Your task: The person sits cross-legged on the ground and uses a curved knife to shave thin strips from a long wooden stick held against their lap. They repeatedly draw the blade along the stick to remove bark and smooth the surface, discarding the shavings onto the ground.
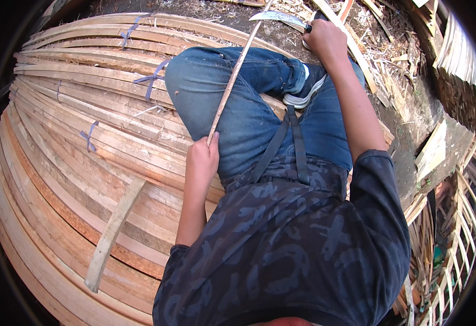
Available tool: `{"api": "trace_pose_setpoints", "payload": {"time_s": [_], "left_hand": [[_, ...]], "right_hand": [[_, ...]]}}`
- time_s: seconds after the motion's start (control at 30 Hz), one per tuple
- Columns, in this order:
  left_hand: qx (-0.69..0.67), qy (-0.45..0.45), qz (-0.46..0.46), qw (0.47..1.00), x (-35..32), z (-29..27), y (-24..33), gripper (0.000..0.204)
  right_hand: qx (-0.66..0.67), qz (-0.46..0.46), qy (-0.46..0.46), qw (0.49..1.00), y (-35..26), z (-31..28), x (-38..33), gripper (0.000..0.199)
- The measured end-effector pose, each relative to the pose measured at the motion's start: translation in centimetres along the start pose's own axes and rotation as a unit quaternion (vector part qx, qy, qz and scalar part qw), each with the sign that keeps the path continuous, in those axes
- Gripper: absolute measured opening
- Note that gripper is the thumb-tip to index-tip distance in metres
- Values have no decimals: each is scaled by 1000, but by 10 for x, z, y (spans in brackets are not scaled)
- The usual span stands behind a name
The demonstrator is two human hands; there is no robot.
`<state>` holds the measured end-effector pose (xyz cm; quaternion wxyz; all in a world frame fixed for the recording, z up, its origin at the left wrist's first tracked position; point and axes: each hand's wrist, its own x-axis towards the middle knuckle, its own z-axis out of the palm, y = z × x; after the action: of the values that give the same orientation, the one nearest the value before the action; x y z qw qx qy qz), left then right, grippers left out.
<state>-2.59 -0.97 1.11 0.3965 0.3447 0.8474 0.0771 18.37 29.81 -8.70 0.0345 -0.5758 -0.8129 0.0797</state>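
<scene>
My left hand (202, 157) is closed around the lower end of a long thin wooden stick (231, 84), which slants up across my thigh toward the far ground. My right hand (326, 39) grips the dark handle of a curved knife (281, 18). Its pale blade points left, and the tip lies at or very near the upper part of the stick; whether they touch I cannot tell. The fingers of my right hand are partly hidden behind its back.
Bundles of long wooden slats (85, 114), tied with purple strips (150, 80), fill the left side. One short loose piece of wood (113, 233) lies across them. Wood shavings (401, 70) cover the ground ahead. A woven lattice of strips (461, 239) is at the right.
</scene>
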Motion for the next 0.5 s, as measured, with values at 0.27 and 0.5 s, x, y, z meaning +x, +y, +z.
{"api": "trace_pose_setpoints", "payload": {"time_s": [0.27, 0.5], "left_hand": [[4, -10, -4, 1000, 1, -4, 0, 47], [0, -23, -16, 1000, 3, -3, -1, 47]], "right_hand": [[-30, 187, -27, 981, 73, -11, 12, 30], [46, 40, -10, 998, 5, -37, -37, 23]]}}
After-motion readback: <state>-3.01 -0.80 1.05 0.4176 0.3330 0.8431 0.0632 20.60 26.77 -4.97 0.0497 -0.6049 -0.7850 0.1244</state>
